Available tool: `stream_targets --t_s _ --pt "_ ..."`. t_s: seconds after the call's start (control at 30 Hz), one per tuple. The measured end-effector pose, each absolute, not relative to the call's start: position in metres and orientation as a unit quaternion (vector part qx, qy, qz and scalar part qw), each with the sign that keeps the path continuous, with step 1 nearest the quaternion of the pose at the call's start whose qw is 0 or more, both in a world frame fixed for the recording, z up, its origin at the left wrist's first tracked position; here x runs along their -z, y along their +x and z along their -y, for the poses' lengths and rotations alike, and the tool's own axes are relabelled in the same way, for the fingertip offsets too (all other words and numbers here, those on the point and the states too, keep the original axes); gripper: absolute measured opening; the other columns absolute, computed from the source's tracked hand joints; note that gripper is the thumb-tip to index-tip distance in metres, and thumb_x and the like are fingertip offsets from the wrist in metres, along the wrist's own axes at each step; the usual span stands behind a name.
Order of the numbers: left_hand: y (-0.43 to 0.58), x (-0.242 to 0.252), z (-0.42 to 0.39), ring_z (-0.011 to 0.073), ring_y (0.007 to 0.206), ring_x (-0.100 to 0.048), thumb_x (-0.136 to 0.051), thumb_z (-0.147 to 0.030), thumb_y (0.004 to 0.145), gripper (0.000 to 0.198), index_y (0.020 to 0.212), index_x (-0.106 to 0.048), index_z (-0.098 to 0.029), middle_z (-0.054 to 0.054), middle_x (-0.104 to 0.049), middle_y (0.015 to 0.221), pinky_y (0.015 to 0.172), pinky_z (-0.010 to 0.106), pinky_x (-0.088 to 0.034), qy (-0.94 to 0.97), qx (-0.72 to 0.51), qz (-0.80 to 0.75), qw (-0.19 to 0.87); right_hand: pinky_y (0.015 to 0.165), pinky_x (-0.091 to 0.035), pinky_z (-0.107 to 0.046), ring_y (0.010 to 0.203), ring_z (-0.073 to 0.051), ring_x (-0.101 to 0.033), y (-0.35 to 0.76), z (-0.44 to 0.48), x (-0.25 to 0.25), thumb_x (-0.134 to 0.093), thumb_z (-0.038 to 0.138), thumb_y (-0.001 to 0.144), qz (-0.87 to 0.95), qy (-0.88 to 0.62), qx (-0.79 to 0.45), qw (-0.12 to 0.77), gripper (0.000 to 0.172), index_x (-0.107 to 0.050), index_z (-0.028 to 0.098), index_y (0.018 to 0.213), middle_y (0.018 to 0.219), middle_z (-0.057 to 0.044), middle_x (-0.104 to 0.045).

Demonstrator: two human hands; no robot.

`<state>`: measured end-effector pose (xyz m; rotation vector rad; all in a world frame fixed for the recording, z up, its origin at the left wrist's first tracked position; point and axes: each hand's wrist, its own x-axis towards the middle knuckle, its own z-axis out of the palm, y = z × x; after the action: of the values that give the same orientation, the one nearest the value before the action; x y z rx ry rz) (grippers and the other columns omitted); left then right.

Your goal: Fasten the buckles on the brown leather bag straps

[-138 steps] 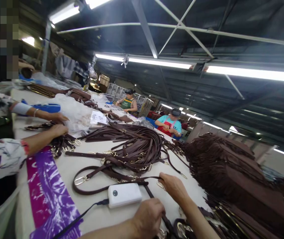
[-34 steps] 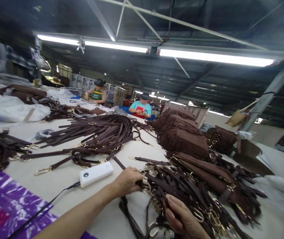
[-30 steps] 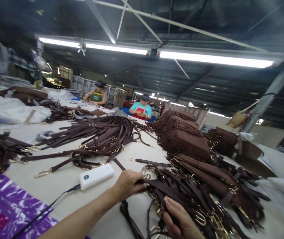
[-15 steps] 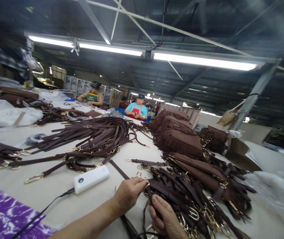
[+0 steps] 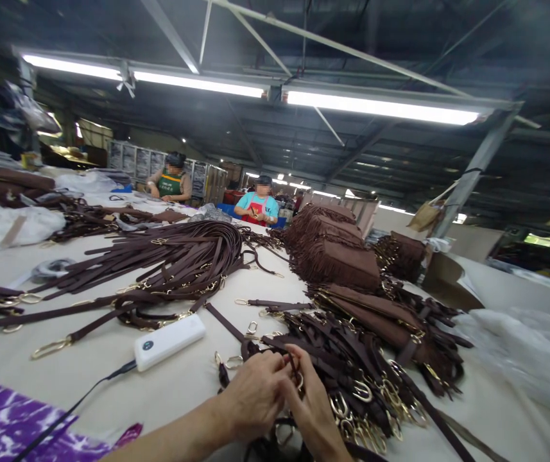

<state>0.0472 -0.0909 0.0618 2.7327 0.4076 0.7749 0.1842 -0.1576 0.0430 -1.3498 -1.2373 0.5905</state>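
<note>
My left hand (image 5: 255,394) is closed, its fingertips pinching a dark brown strap (image 5: 292,360). Against it, my right hand (image 5: 317,404) grips the same strap, thumb and fingers pressed close to the left ones. A gold ring shows between the fingers, though the exact hold is partly hidden. More dark straps with gold hardware lie under and in front of both hands. Just to the right spreads a heap of brown straps (image 5: 335,350) with gold clasps (image 5: 362,390). A small gold buckle (image 5: 252,328) lies on the table beyond my left hand.
A white power bank (image 5: 169,342) with a black cable sits left of my hands. Behind it lies a large strap bundle (image 5: 207,250). Fringed brown bags (image 5: 349,262) are stacked at right, near clear plastic (image 5: 506,353). Two people work across the table.
My hands have come together over the strap, the right one rising to meet the left. The camera view has shifted slightly, moving the scene left and up.
</note>
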Motion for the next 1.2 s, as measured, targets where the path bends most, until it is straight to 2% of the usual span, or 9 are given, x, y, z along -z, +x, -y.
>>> stream_targets --t_s 0.1,0.23,0.37,0.43,0.57,0.7,0.8,1.0,1.2 --pt "0.052 -0.058 0.095 0.022 0.099 -0.054 -0.04 -0.017 0.091 0.021 0.103 -0.056 -0.018 0.01 -0.061 0.109 0.09 0.034 -0.044 0.926 -0.275 -0.146 0.214 0.089 -0.044 -0.034 0.097 -0.024 -0.058 0.183 0.157 -0.045 -0.047 0.055 0.093 0.584 -0.595 -0.175 0.523 0.038 -0.067 0.023 0.102 0.101 -0.007 -0.064" --pt "0.053 -0.064 0.097 0.0189 0.089 -0.055 -0.05 -0.011 0.078 0.014 0.089 -0.055 -0.018 0.005 -0.062 0.095 0.082 0.03 -0.044 0.88 -0.252 -0.231 0.329 0.09 -0.044 -0.031 0.099 -0.023 -0.056 0.19 0.159 -0.057 -0.052 0.057 0.09 0.526 -0.59 -0.157 0.592 0.04 -0.069 0.022 0.098 0.105 -0.006 -0.063" --pt "0.049 -0.075 0.091 0.0155 0.068 -0.056 -0.056 -0.012 0.065 0.019 0.082 -0.05 -0.018 -0.002 -0.057 0.071 0.061 0.026 -0.041 0.791 -0.184 -0.291 0.506 0.059 -0.045 -0.022 0.067 -0.014 -0.052 0.214 0.164 -0.071 -0.07 0.057 0.078 0.354 -0.545 -0.22 0.727 0.037 -0.069 0.022 0.092 0.077 0.002 -0.063" --pt "0.048 -0.078 0.088 0.0136 0.057 -0.055 -0.056 -0.011 0.061 0.035 0.095 -0.052 -0.017 -0.005 -0.055 0.064 0.051 0.023 -0.037 0.717 -0.15 -0.282 0.62 0.045 -0.039 -0.021 0.052 -0.011 -0.043 0.224 0.165 -0.075 -0.072 0.056 0.076 0.31 -0.512 -0.249 0.761 0.036 -0.067 0.022 0.087 0.061 0.005 -0.056" --pt "0.045 -0.082 0.083 0.008 0.046 -0.048 -0.059 -0.01 0.053 0.071 0.124 -0.052 -0.018 -0.006 -0.056 0.065 0.046 0.02 -0.032 0.633 -0.123 -0.23 0.729 0.04 -0.037 -0.019 0.046 -0.009 -0.042 0.23 0.165 -0.077 -0.074 0.052 0.075 0.294 -0.482 -0.262 0.783 0.034 -0.064 0.02 0.082 0.058 0.006 -0.055" --pt "0.041 -0.085 0.08 0.0056 0.045 -0.036 -0.065 -0.028 0.062 0.038 0.097 -0.069 -0.014 -0.005 -0.049 0.057 0.044 0.02 -0.025 0.611 -0.093 -0.219 0.755 0.036 -0.036 -0.016 0.045 -0.007 -0.041 0.231 0.163 -0.08 -0.075 0.045 0.073 0.265 -0.452 -0.266 0.809 0.029 -0.061 0.02 0.077 0.064 0.005 -0.057" --pt "0.04 -0.084 0.079 0.0064 0.046 -0.034 -0.068 -0.043 0.065 0.034 0.081 -0.07 -0.013 -0.005 -0.046 0.055 0.044 0.021 -0.022 0.624 -0.094 -0.228 0.741 0.037 -0.038 -0.013 0.046 -0.005 -0.041 0.235 0.161 -0.078 -0.077 0.042 0.07 0.25 -0.443 -0.278 0.815 0.028 -0.062 0.019 0.074 0.061 0.006 -0.054" --pt "0.043 -0.085 0.084 0.0069 0.047 -0.031 -0.064 -0.028 0.057 0.015 0.063 -0.065 -0.014 -0.006 -0.043 0.049 0.048 0.024 -0.018 0.668 -0.103 -0.264 0.688 0.036 -0.041 -0.013 0.045 -0.006 -0.042 0.23 0.162 -0.076 -0.077 0.05 0.07 0.27 -0.47 -0.313 0.78 0.034 -0.063 0.019 0.075 0.06 0.006 -0.055" --pt "0.041 -0.081 0.08 0.0081 0.053 -0.032 -0.063 -0.025 0.057 0.012 0.063 -0.063 -0.014 -0.006 -0.042 0.052 0.051 0.023 -0.019 0.719 -0.122 -0.25 0.637 0.04 -0.052 -0.018 0.053 -0.013 -0.058 0.208 0.17 -0.078 -0.083 0.051 0.065 0.384 -0.549 -0.417 0.614 0.041 -0.069 0.013 0.073 0.062 -0.001 -0.065"
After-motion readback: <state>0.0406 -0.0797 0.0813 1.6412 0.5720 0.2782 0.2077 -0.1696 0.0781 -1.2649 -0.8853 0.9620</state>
